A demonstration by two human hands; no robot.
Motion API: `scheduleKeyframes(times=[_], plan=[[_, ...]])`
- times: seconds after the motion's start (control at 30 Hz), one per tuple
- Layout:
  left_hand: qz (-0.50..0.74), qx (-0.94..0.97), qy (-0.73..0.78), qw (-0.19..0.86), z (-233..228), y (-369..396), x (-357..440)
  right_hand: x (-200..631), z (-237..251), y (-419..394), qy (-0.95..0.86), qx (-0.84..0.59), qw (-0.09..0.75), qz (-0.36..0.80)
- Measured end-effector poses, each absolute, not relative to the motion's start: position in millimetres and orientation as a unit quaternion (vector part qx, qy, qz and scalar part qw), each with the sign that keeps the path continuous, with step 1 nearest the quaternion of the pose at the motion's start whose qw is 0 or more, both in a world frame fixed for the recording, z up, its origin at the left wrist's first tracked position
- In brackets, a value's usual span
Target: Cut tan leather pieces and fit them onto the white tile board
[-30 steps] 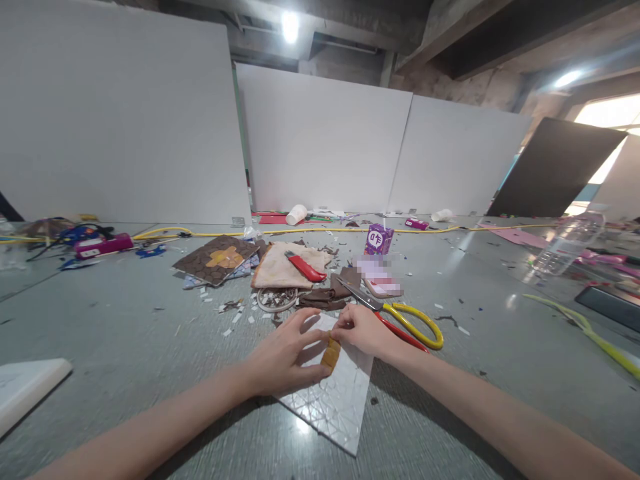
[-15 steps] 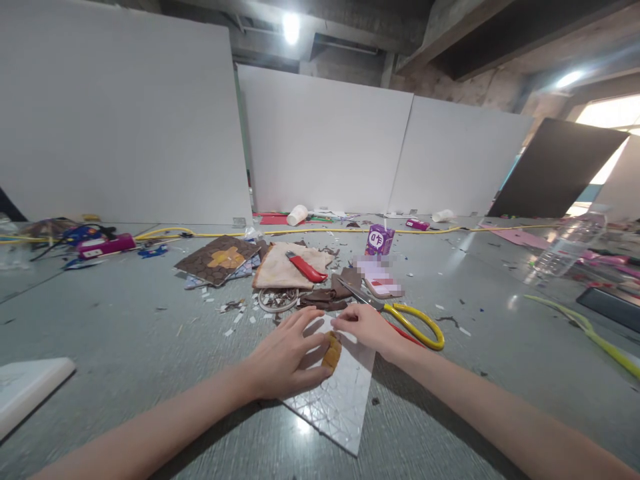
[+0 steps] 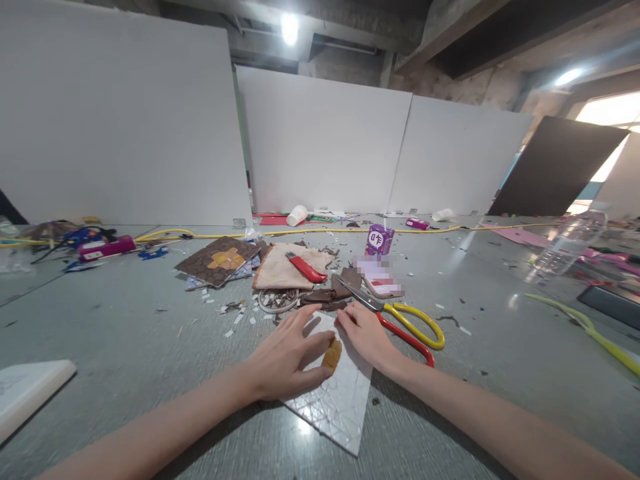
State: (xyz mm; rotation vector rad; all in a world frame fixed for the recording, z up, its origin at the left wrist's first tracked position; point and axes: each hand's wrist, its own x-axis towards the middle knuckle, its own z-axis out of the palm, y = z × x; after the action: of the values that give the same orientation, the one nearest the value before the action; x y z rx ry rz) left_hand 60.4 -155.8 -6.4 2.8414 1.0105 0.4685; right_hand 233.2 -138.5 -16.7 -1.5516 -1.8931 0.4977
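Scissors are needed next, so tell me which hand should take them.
Right, probably: the right hand rests beside the scissors, while the left hand touches the orange piece on the white sheet.

Craft workshop in an unfinished industrial space. Bare concrete ceiling beams, white partition boards (image 3: 320, 143) propped as walls. Grey table (image 3: 115, 320) littered with offcuts, leather scraps (image 3: 325, 297), scissors (image 3: 407, 323), red utility knife (image 3: 306, 267), patterned sheets (image 3: 217, 259), yellow cable (image 3: 210, 233) running across.
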Motion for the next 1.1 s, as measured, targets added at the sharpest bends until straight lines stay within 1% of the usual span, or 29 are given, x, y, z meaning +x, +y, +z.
scheduleKeyframes(times=[0.17, 0.33, 0.53, 1.1], plan=[[0.138, 0.931, 0.334, 0.044, -6.2, -154.7, 60.6, 232.6, -18.6, -138.5, -0.720, -0.590, 0.314, 0.185], [0.131, 0.917, 0.369, 0.067, -11.5, -152.5, 59.0, 233.1, -20.9, -138.5, -0.726, -0.585, 0.319, 0.172], [0.116, 0.920, 0.367, 0.078, -9.9, -151.5, 59.4, 234.2, -22.6, -137.6, -0.728, -0.576, 0.324, 0.180], [0.170, 0.921, 0.336, 0.103, -9.8, -153.0, 58.1, 233.6, -19.6, -140.4, -0.724, -0.580, 0.315, 0.200]])
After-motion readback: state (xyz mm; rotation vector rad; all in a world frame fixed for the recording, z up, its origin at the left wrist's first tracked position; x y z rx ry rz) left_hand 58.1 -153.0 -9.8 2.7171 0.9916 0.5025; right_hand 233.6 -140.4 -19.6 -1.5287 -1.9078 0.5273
